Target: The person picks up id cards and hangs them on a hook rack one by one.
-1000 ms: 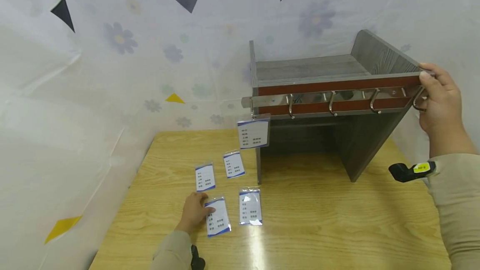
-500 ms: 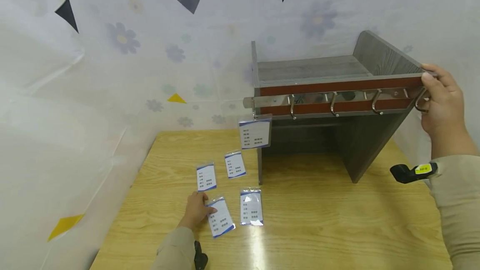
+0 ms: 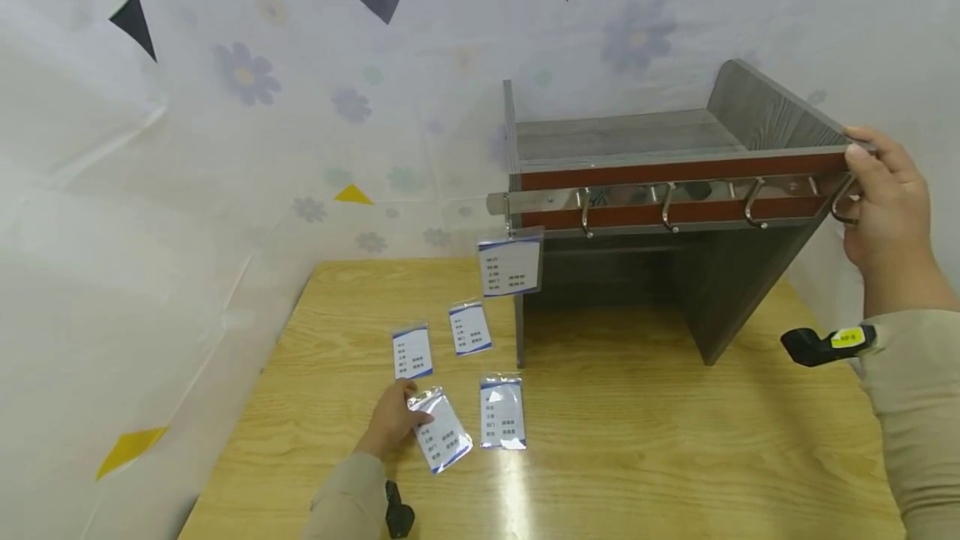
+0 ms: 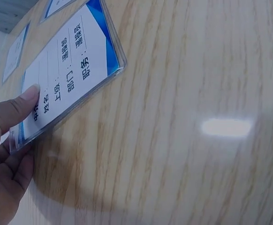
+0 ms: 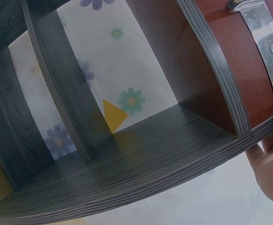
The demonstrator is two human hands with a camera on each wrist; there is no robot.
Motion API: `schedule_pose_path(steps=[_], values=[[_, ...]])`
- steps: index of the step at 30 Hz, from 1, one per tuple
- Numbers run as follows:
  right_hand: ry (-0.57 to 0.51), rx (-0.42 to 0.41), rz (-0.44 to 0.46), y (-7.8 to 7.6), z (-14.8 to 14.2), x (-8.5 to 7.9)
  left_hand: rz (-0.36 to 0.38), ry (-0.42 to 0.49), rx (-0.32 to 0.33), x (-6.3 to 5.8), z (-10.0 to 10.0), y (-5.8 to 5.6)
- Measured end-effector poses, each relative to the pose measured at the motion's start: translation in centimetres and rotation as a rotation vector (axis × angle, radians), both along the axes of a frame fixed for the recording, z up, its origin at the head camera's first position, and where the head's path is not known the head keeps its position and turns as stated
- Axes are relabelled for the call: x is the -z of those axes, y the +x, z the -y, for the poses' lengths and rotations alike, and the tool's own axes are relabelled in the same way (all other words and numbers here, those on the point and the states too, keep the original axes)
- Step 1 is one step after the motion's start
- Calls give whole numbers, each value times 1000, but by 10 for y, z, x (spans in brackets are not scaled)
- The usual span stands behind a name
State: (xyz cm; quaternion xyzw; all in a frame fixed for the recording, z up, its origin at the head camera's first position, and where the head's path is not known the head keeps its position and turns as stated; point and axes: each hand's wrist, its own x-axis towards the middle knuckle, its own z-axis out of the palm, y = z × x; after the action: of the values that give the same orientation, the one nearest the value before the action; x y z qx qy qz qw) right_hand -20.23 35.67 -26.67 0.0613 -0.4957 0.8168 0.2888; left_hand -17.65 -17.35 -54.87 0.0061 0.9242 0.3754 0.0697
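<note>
Your left grip (image 3: 392, 419) pinches 1 white-and-blue rectangular plastic-sleeved card (image 3: 442, 435); your right grip (image 3: 891, 211) grasps the grey wooden rack (image 3: 675, 167).

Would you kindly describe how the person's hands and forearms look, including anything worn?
The left hand and right hand are gloveless. The left sleeve and right sleeve are beige. The left wrist device and right wrist device are black; the right one bears a yellow label.

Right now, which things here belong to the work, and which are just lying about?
In use, it seems:
pinched card in left hand
gray rack gripped by right hand
hook rail and hanging card
three other cards

Likely just surroundings:
flowered wall covering
wooden table
</note>
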Motion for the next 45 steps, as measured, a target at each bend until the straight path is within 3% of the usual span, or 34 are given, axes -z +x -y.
schedule_pose_path(steps=[5, 10, 14, 26, 33, 45], values=[[-2, -7, -7, 1, -1, 1, -22, 102, 6, -4, 3, 1], [10, 1, -4, -1, 0, 1, 81, 203, -88, -13, 0, 3], [-1, 7, 3, -1, 0, 1, 117, 273, -112, -20, -1, 5], [19, 13, 21, 0, 1, 0, 66, 404, -172, -36, -3, 2], [20, 14, 11, 1, 0, 1, 53, 439, -148, -47, -5, 3], [22, 7, 7, 1, 1, 1, -46, 455, -91, -72, -10, 7]])
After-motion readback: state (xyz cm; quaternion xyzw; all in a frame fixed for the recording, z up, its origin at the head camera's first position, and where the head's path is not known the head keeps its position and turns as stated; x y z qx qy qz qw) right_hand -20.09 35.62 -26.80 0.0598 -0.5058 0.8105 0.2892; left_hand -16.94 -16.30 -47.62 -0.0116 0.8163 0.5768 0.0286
